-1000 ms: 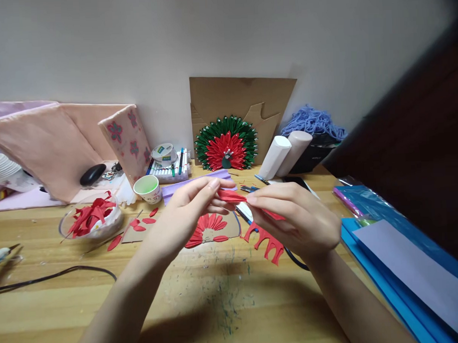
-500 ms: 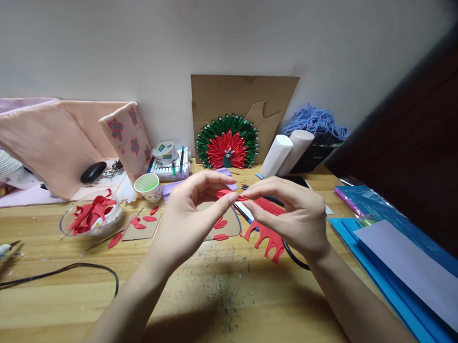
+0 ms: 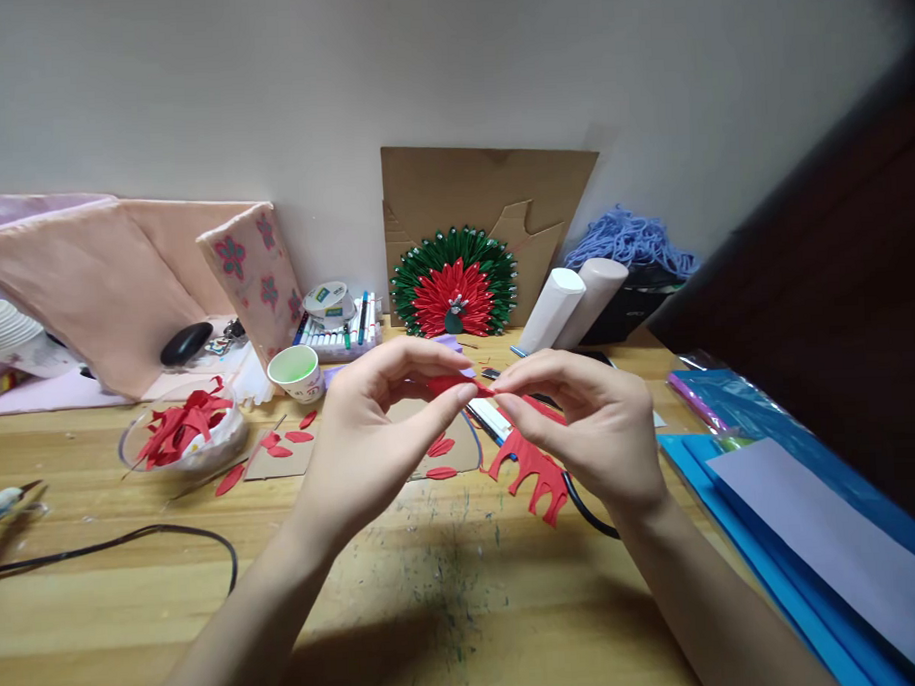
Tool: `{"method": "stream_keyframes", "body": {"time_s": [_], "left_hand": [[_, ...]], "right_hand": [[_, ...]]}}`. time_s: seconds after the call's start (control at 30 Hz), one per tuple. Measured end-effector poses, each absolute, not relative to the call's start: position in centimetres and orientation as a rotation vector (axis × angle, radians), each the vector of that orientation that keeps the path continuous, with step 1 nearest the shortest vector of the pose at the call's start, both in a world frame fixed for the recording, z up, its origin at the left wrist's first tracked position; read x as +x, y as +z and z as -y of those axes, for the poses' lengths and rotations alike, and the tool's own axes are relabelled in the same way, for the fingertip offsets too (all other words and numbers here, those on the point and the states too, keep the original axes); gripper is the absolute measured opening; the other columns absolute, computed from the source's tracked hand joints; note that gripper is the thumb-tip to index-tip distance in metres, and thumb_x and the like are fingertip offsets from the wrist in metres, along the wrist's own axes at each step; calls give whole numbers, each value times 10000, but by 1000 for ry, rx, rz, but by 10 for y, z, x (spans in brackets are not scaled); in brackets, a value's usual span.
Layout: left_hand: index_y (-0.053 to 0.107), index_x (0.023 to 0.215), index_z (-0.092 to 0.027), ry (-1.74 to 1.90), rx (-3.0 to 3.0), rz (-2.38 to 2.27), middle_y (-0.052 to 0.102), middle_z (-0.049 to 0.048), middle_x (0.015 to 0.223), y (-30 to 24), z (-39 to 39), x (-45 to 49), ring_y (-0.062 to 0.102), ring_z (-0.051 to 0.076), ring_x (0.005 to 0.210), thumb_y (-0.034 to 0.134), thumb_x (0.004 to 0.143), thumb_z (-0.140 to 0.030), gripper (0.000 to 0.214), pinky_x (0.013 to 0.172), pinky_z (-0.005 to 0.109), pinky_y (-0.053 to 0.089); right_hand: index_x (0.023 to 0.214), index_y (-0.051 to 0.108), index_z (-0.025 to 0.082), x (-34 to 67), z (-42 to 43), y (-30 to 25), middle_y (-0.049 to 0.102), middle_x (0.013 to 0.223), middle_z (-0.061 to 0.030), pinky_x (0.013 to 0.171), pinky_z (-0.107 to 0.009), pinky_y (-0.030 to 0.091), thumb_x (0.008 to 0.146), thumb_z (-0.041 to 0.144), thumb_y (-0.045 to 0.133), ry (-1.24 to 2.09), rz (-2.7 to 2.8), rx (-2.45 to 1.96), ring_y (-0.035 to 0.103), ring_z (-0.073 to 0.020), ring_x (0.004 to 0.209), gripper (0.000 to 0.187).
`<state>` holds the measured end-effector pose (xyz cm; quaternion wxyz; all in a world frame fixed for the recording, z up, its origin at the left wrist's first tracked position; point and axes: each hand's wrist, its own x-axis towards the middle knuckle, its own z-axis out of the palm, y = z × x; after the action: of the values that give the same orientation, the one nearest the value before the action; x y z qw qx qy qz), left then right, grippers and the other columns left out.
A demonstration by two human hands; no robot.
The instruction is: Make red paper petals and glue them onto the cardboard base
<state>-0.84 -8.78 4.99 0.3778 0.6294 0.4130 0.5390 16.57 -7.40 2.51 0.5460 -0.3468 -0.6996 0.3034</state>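
Observation:
Between my two hands is a small red paper petal (image 3: 448, 385), held over the middle of the table. My left hand (image 3: 381, 426) pinches one end between thumb and fingers. The other end is pinched by thumb and forefinger of my right hand (image 3: 587, 419). Below the right hand lies a red crepe-paper sheet (image 3: 533, 480) with its lower edge cut into scallops. Behind the left hand, loose red petals (image 3: 441, 474) rest on a piece of cardboard (image 3: 468, 455). More petals (image 3: 300, 437) lie on a smaller cardboard piece (image 3: 263, 470) to the left.
A clear bowl (image 3: 232, 446) of red scraps stands left, near a paper cup (image 3: 301, 376). A glue gun (image 3: 5, 504) and black cable (image 3: 149, 532) lie at far left. A red-green peacock (image 3: 455, 283) leans on cardboard (image 3: 489, 192). Blue folders (image 3: 741, 533) lie right.
My fingertips have shifted slightly on the red petal, and the right hand has moved a little closer to the left thumb. The rest looks the same.

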Motion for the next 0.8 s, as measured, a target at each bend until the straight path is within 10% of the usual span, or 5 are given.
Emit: {"method": "stream_keyframes", "body": {"time_s": [0.37,0.8], "left_hand": [[657,862,-178,1391,1684,-1044,689,35,841,50,89,-7,656,147,770,694,748,-202,122,705,249,554],[661,872,-184,1346,1600,-1050,686,25,852,50,88,-7,645,131,780,694,751,-231,134,698,216,537]], "right_hand": [[758,671,176,166,69,24,697,709,-20,629,-249,571,778,273,661,1124,1525,-862,674,-142,673,99],[901,682,235,163,79,25,700,838,-16,707,-321,568,742,129,686,522,1726,-803,652,-164,750,191]]}}
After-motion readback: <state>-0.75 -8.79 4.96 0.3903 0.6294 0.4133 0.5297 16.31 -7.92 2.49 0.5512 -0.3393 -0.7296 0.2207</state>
